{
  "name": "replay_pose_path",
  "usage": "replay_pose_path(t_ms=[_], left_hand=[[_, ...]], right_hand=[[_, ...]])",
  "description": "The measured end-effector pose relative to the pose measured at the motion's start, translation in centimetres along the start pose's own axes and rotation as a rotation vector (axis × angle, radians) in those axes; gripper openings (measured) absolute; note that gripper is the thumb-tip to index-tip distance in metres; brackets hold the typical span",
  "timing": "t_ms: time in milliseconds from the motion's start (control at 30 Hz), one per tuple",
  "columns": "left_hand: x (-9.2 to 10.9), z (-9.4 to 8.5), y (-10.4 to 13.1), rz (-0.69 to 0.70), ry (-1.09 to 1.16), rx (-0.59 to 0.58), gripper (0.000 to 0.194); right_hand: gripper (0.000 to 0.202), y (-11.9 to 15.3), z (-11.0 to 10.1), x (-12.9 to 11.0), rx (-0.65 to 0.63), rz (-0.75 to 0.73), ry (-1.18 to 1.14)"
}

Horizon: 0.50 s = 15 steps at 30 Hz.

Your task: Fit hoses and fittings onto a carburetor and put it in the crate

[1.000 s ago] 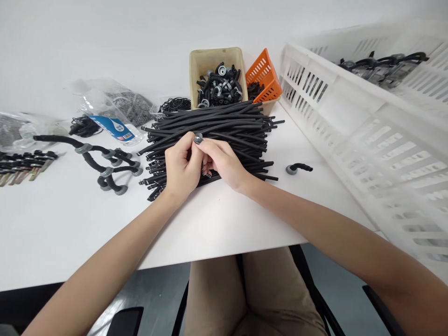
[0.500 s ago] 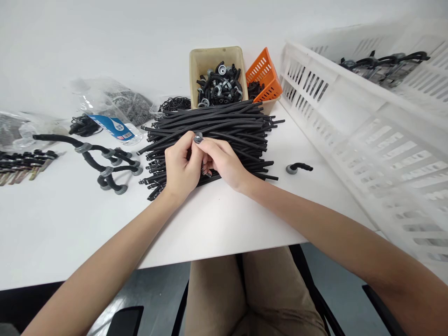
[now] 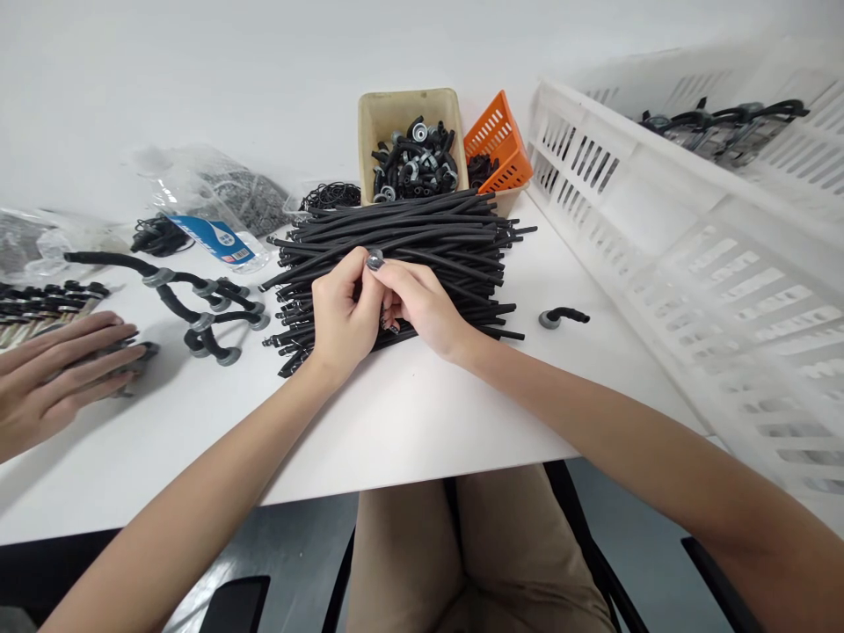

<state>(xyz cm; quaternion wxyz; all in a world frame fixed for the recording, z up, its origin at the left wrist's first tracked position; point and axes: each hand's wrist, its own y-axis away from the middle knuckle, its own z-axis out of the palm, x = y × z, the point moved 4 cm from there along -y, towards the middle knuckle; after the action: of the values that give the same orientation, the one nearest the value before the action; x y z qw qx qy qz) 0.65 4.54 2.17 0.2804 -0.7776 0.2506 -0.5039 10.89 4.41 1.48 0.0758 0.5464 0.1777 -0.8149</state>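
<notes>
My left hand (image 3: pixel 348 308) and my right hand (image 3: pixel 418 303) meet over the front of a pile of long black rubber tubes (image 3: pixel 396 236). Both are closed, thumbs side by side and fingers curled under. Anything between them is hidden by the fingers. To the left lie several joined black hoses with grey ring fittings (image 3: pixel 203 321). One short black hose with a grey fitting (image 3: pixel 560 316) rests by itself to the right of the pile.
A co-worker's hand (image 3: pixel 62 374) covers dark and grey parts at the left. Behind the tubes stand a beige bin (image 3: pixel 375 110) of hose fittings and a tilted orange basket (image 3: pixel 505 132). A clear bottle (image 3: pixel 217 239) lies left; a white crate (image 3: pixel 659 202) lines the right.
A co-worker's hand has come in from the left with dark and grey parts under it. My own hands have stayed in nearly the same place and pose.
</notes>
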Motion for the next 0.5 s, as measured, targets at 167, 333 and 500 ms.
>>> replay_pose_path(t_ms=[167, 333, 500], left_hand=[[-0.24, -0.02, 0.08, -0.014, -0.005, 0.004, 0.045], [-0.18, 0.02, 0.05, -0.024, 0.001, -0.003, 0.045], [-0.08, 0.03, 0.11, -0.054, 0.03, -0.011, 0.042]], right_hand=[[0.05, -0.01, -0.04, 0.07, 0.006, 0.006, 0.001], [0.049, -0.11, -0.07, 0.2, -0.001, 0.0, -0.012], [0.048, -0.13, -0.16, 0.3, 0.003, -0.005, -0.003]])
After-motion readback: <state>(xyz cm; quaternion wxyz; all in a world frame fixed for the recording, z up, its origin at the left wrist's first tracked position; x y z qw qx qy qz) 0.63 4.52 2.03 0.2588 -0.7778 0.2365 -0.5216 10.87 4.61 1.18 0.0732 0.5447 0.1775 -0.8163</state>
